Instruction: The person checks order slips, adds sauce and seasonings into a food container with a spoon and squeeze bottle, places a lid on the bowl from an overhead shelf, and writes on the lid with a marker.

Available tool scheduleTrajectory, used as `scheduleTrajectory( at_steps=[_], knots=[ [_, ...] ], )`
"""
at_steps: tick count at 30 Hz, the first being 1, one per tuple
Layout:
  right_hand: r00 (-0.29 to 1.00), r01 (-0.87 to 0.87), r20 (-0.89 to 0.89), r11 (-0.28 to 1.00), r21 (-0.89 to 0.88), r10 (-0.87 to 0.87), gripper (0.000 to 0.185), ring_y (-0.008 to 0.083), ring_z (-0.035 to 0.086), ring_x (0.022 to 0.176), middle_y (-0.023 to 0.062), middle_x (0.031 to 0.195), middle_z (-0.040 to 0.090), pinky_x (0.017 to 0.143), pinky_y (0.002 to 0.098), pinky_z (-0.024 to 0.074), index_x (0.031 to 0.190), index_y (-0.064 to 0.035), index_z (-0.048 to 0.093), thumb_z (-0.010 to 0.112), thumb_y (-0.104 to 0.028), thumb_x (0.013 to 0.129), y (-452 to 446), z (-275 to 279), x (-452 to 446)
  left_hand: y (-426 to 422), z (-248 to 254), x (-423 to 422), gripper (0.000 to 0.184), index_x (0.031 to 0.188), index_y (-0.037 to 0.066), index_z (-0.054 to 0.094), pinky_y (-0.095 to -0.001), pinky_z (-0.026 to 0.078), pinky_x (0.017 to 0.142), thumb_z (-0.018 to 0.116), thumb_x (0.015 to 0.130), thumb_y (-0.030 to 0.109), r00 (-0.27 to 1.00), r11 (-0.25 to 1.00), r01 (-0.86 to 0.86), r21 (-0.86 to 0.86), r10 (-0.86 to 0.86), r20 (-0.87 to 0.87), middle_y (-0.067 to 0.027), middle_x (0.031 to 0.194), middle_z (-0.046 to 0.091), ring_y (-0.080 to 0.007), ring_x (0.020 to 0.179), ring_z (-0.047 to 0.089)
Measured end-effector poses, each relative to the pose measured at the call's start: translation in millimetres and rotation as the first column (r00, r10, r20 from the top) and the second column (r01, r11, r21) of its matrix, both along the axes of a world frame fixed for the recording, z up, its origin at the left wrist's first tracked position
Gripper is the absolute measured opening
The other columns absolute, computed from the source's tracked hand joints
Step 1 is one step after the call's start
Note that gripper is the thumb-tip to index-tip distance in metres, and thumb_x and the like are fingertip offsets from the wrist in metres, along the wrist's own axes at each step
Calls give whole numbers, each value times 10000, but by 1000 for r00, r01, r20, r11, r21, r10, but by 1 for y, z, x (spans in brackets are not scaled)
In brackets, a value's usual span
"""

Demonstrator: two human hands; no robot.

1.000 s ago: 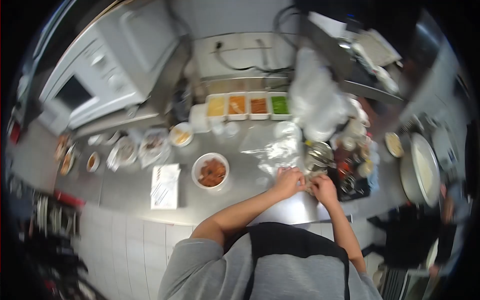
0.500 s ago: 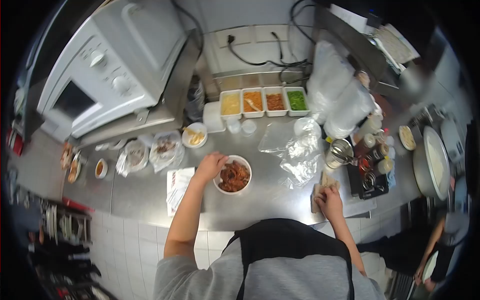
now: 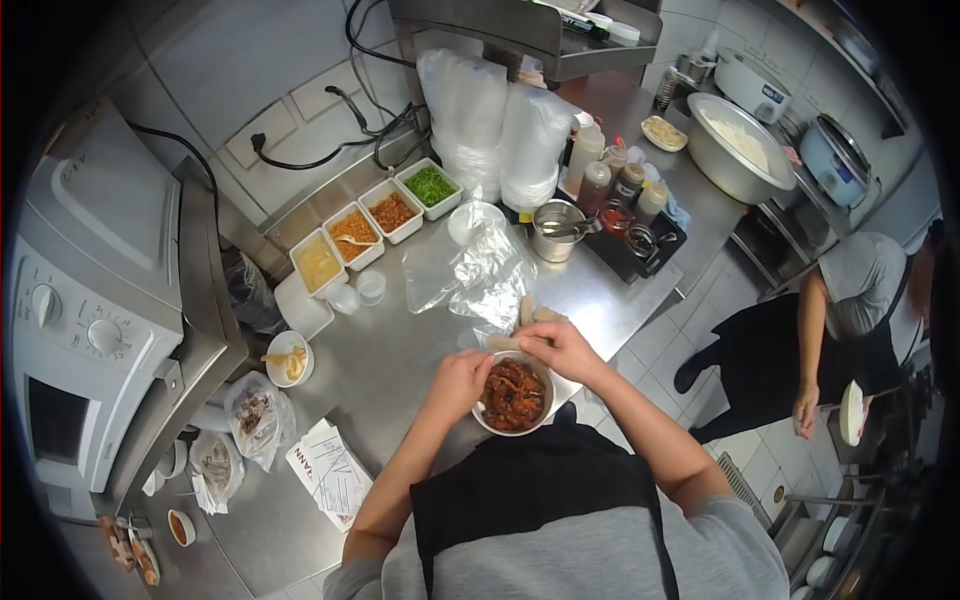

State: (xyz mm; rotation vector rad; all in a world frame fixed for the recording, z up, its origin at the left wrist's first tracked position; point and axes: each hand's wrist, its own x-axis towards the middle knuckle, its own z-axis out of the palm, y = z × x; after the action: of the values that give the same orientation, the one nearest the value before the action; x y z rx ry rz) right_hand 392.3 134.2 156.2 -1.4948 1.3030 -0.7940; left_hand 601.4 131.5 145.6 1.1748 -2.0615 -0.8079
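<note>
A white bowl (image 3: 546,408) of dark reddish-brown cooked meat (image 3: 514,396) sits at the counter's near edge. My left hand (image 3: 462,384) grips its left rim with bent fingers. My right hand (image 3: 562,352) is at the upper right rim, pinching a beige-brown cloth (image 3: 504,343). Part of this cloth lies along the bowl's far edge, and a further fold shows behind my fingers. Crumpled clear plastic and foil-like film (image 3: 490,265) is spread just beyond. My fingertips partly hide the cloth and the rim.
White tubs with shredded food and chopped greens (image 3: 430,187) line the back. To the right stand a metal pot (image 3: 556,246) and a black tray (image 3: 640,262) with bottles. A printed paper (image 3: 325,470) lies left. Another person (image 3: 800,345) stands at right, holding a white dish (image 3: 852,412).
My view has turned to the right. My right hand has come over to the bowl with the cloth. My left hand stays at the bowl's left rim.
</note>
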Motion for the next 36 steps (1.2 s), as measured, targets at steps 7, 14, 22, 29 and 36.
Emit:
scheduleTrajectory(
  at_steps=[7, 14, 22, 29, 36],
  knots=[
    [904, -321, -393, 871, -371, 167, 105, 307, 602, 779, 122, 820, 596, 692, 359, 473, 795, -19, 618, 662, -102, 748, -3, 7, 19, 7, -5, 2, 184, 778, -3, 611, -447, 436, 636, 537, 849, 150, 999, 1000, 0, 17, -1, 37, -173, 740, 574, -382, 705, 553],
    [887, -357, -422, 857, -371, 187, 134, 311, 586, 786, 115, 838, 562, 672, 388, 467, 777, -24, 581, 669, -92, 703, 5, 13, 19, 14, -4, 12, 198, 765, -7, 609, -450, 438, 643, 535, 850, 156, 999, 998, -54, 11, 54, 0, -179, 743, 580, -383, 711, 554],
    [808, -383, -582, 832, -401, 91, 124, 332, 576, 741, 119, 850, 534, 649, 425, 468, 797, -30, 520, 608, -65, 718, 7, 8, 33, 19, -4, 9, 197, 760, -14, 608, -454, 442, 643, 532, 849, 144, 996, 996, -88, -19, 88, -17, -195, 744, 582, -391, 710, 556],
    [908, -196, -419, 880, -433, -4, 124, 322, 565, 647, 133, 766, 546, 548, 386, 437, 685, -24, 521, 640, -56, 677, 31, 0, 14, 28, -9, 17, 163, 778, -16, 618, -427, 438, 619, 546, 841, 116, 985, 985, -168, -42, 167, -39, -190, 713, 573, -376, 679, 557],
    [978, 209, 29, 955, -209, -207, 180, 55, 516, 579, 1, 635, 571, 537, 219, 430, 659, -68, 516, 672, -37, 745, 0, 2, -54, 28, -2, 25, 176, 778, -15, 621, -406, 441, 623, 540, 852, 123, 960, 960, -278, 3, 278, 38, -185, 712, 569, -360, 673, 559]
  ],
)
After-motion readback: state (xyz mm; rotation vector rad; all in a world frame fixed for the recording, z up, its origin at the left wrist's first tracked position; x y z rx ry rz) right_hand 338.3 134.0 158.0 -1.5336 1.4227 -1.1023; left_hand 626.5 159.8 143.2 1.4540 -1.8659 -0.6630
